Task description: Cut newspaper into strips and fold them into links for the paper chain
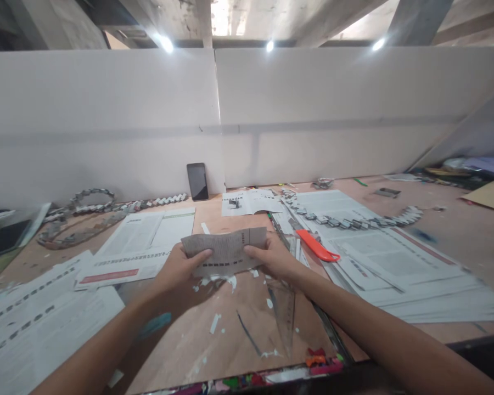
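Note:
A printed paper piece (226, 251) is stretched between my two hands above the middle of the table. My left hand (191, 263) pinches its left end, thumb on top. At the right end my right hand (271, 257) grips it the same way, its thumb over the print. The fingers behind the paper are hidden. Just right of my right hand lies an orange-red cutter (316, 246). Small white paper scraps (214, 323) are scattered on the wooden table under and in front of the hands.
A phone (197, 181) leans on the white partition (313, 99). Folded-paper chains (354, 222) lie right and left. Newspaper sheets (428, 274) spread over the right, more sheets (135, 241) on the left. Colourful scraps (321, 359) sit at the front edge.

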{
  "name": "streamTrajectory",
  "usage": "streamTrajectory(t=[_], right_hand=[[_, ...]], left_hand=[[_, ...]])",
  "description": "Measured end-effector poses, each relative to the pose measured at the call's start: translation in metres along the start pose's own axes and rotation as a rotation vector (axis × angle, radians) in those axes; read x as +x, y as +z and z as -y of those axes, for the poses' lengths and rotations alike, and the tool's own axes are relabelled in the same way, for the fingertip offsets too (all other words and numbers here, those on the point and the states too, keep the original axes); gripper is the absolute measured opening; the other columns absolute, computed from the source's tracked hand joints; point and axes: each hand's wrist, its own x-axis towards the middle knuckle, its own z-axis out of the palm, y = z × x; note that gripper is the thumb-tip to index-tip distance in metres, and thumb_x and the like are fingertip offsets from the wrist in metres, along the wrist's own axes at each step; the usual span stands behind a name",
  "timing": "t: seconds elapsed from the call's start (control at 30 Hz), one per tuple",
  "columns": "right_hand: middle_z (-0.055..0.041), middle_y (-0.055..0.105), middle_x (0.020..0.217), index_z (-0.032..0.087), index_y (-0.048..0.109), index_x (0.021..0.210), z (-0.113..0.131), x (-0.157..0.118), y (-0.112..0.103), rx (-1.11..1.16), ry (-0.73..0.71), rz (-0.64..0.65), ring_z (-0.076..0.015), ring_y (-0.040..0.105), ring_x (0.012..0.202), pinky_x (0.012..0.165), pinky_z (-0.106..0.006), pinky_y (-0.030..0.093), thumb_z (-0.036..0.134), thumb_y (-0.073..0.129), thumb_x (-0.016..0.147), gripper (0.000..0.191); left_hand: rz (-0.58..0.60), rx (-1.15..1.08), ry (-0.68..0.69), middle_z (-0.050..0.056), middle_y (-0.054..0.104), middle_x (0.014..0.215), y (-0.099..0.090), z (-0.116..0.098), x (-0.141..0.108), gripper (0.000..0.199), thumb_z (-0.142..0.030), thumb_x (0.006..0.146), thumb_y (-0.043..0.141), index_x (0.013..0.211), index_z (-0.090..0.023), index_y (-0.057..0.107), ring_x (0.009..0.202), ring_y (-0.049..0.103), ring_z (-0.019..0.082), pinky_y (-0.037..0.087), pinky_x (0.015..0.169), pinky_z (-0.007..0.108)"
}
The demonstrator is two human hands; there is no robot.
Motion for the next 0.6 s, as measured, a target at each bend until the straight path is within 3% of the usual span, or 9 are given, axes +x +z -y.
streamTrajectory(t=[0.1, 0.27, 0.6], right_hand=[[-0.0073, 0.071, 0.098, 0.02, 0.065, 0.107, 0.004, -0.005, 0.0, -0.018, 0.035, 0.003, -0.0216, 0.065, 0.091, 0.075, -0.034, 0.053, 0.036, 0.07, 0.073, 0.038], [-0.0066, 0.07, 0.092, 0.02, 0.064, 0.107, 0.007, -0.011, -0.001, -0.103, 0.129, -0.027, -0.019, 0.064, 0.077, 0.06, -0.028, 0.05, 0.036, 0.069, 0.075, 0.037], [-0.0061, 0.07, 0.107, 0.021, 0.066, 0.105, 0.006, -0.01, 0.003, -0.056, 0.058, -0.007, -0.0204, 0.064, 0.094, 0.078, -0.032, 0.05, 0.034, 0.068, 0.076, 0.031]], left_hand=[[0.091, 0.091, 0.009, 0.007, 0.072, 0.076, -0.009, 0.002, 0.0, 0.032, -0.042, 0.066, 0.073, 0.085, -0.017, 0.069, 0.071, 0.068, 0.025, 0.055, 0.056, 0.03], [0.092, 0.144, 0.033, 0.008, 0.074, 0.082, -0.016, 0.005, -0.001, 0.034, -0.044, 0.071, 0.069, 0.091, -0.016, 0.071, 0.077, 0.069, 0.027, 0.056, 0.063, 0.033], [0.079, 0.085, 0.033, 0.007, 0.074, 0.092, -0.009, 0.001, -0.004, 0.033, -0.041, 0.071, 0.071, 0.096, -0.019, 0.07, 0.084, 0.068, 0.026, 0.057, 0.068, 0.032]])
